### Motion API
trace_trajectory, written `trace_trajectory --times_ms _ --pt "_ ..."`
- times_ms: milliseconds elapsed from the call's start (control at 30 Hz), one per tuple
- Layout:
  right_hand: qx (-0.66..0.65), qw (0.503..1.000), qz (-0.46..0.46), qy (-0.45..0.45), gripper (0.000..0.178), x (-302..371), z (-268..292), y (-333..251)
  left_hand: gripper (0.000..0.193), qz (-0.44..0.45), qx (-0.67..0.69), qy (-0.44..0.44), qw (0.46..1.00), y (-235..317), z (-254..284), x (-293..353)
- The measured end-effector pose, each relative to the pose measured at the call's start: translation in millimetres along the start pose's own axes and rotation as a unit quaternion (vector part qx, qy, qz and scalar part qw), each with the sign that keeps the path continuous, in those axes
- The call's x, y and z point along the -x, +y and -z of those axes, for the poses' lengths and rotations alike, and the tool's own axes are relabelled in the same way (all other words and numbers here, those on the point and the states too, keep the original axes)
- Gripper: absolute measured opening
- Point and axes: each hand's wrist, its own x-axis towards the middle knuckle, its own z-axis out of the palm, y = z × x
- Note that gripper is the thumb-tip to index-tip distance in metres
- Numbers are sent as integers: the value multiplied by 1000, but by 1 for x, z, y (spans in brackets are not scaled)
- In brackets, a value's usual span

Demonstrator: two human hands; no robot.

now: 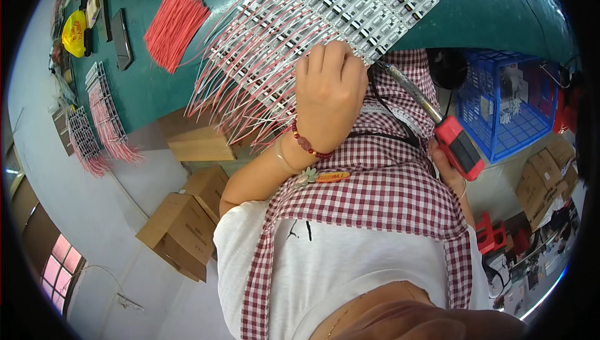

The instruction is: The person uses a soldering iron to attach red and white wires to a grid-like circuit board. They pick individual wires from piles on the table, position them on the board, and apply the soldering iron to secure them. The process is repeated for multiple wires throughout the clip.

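Observation:
A panel of small silvery-white units (350,2) in rows lies on the green table, with many thin red and white wires (250,77) trailing from it toward the near left. My left hand (331,87) rests at the panel's near edge, its fingers curled and pressed together; whatever they pinch is hidden beneath them. In my right hand (445,166) is a soldering iron (459,146) with a red and black handle. The iron's metal shaft slants up and left, and its tip reaches the panel's near corner, close to my left fingers.
Red wires (177,26) lie bundled left of the panel, near a dark phone (122,39) and a yellow packet (74,34). Smaller wired panels (106,105) overhang the table's left edge. Cardboard boxes (181,230) stand below; a blue crate (500,146) stands at right.

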Motion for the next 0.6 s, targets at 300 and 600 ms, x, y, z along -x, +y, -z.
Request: trace_trajectory --times_ms 300,600 --pt "46 999 13 -6 22 -1 0 -2 14 8 -20 -15 1000 6 -3 0" --pt "92 994 55 6 20 4 3 4 13 10 -29 -34 999 8 -2 0"
